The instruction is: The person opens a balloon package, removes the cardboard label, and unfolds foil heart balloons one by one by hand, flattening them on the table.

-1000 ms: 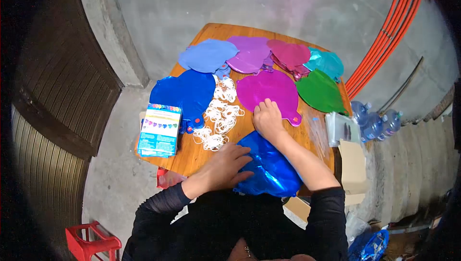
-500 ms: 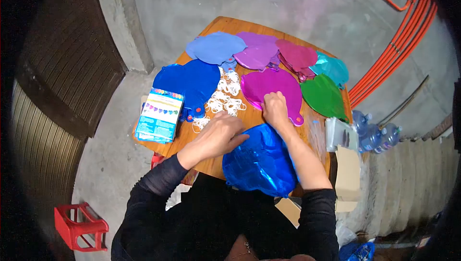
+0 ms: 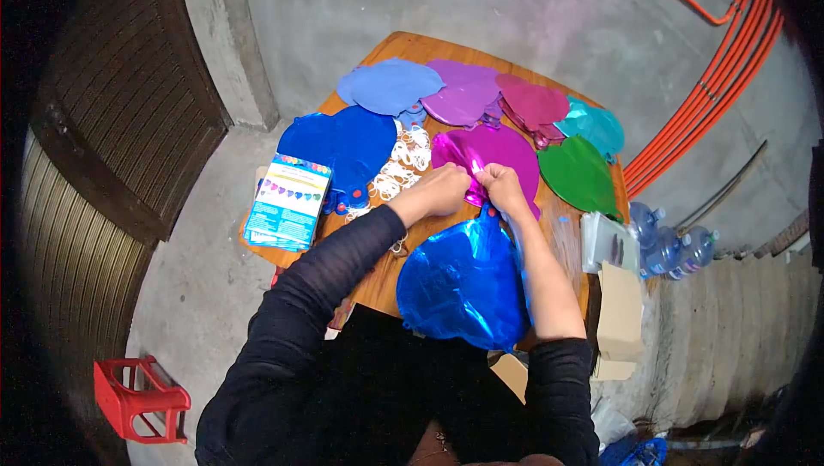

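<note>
Several printed cards (image 3: 288, 202) lay stacked left, beside dark blue balloons (image 3: 348, 144) and white strings (image 3: 412, 150). The left hand (image 3: 443, 190) came next, fingers curled, its hold impossible to tell. The bright blue balloon (image 3: 459, 281) lay nearer the body than both hands; the magenta balloon (image 3: 511, 153), creased, lay just beyond, pinched by the right hand (image 3: 505, 190).

No wording legible. Stack of printed cards (image 3: 287, 208), left side of worktop (image 3: 403, 47) — top card carries a row of small coloured shapes on white, lines of white print on blue below, too small to read. Bottles (image 3: 691, 251) at right — surface marks too blurred to decipher.
</note>
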Demonstrator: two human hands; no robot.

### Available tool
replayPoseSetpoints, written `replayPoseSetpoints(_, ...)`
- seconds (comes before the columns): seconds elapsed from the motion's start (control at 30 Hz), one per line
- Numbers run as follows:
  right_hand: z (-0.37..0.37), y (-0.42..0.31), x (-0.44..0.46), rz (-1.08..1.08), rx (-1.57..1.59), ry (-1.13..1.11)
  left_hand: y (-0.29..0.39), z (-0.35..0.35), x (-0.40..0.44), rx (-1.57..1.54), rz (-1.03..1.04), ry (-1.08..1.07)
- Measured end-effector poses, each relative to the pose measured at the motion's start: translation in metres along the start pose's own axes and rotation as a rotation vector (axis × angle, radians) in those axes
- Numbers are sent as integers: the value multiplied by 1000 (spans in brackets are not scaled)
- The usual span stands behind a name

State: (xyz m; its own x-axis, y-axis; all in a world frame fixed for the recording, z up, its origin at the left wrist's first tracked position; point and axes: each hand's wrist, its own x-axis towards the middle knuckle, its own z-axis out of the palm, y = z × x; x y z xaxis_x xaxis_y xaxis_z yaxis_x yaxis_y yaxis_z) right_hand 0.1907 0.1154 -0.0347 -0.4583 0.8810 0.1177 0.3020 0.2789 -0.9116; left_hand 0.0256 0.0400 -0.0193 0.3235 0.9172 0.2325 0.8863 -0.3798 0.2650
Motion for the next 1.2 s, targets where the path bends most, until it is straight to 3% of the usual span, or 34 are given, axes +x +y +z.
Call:
replayPoseSetpoints(0.03, -2, 5, 3, -39, 23, 15, 0, 1, 7, 4, -99, -159)
replayPoseSetpoints(0.13, -30, -3, 9, -48, 104, 64, 0, 7, 10, 161, -5, -130)
replayPoseSetpoints(0.17, -44, -19, 6, -75, 144, 137, -3, 11, 15, 236, 2, -221)
replayPoseSetpoints(0.27, -105, -45, 14, -100, 188, 357, 11, 0, 12, 212, -59, -211)
replayPoseSetpoints(0.33, -153, -63, 14, -199, 328, 388, 10, 4, 12, 209, -77, -198)
replayPoseSetpoints(0.47, -195, -115, -11, -365, 235, 353, 4, 7, 15, 148, -88, -185)
replayPoseSetpoints(0.63, -174, -158, -71, -342, 30, 81, -6, -7, 21, -3, -172, -262)
replayPoseSetpoints(0.7, -174, -170, -89, -425, 11, 93, -12, -1, 13, 55, -68, -222)
replayPoseSetpoints(0.8, -192, -186, -98, -587, -23, 223, -8, 4, 6, 126, -67, -135)
replayPoseSetpoints(0.93, -224, -211, -109, -736, 159, 341, 2, -6, 13, 118, -143, -215)
replayPoseSetpoints(1.07, -203, -212, -134, -658, -72, 308, 0, -8, 23, 97, -183, -225)
replayPoseSetpoints(1.13, -180, -213, -155, -519, -258, 243, -2, -12, 32, 54, -180, -214)
replayPoseSetpoints(1.2, -164, -209, -168, -578, -363, 156, -4, -16, 42, -20, -160, -182)
